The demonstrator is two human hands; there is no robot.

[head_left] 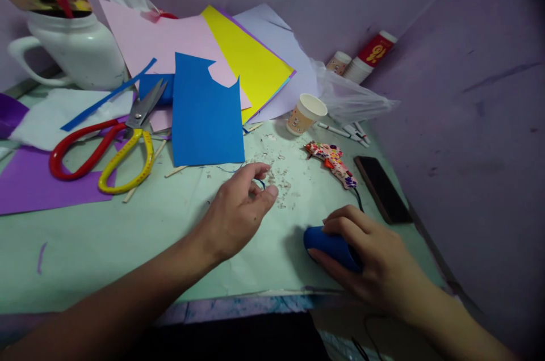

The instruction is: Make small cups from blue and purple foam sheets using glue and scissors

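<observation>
My right hand (pixel 370 253) is closed around a blue cylinder (pixel 330 244) that looks like rolled or paper-covered card. It is held on its side just above the table's front part, its right end hidden by my fingers. At the middle of the table, my left hand (pixel 238 208) has curled fingers around a thin blue paper strip (pixel 259 183), of which only a small curve shows. Beyond that hand lies a blue paper sheet (pixel 208 117) with a notch cut from its top edge. Scissors (pixel 138 114) with red and yellow handles rest to its left, blades slightly apart.
A patterned glue gun (pixel 334 163) and a phone (pixel 382 189) lie at the right, near a small paper cup (pixel 305 114). Coloured sheets (pixel 251 66) lean at the back. A white mug (pixel 79 49) stands back left. Small scraps dot the table (pixel 149 247).
</observation>
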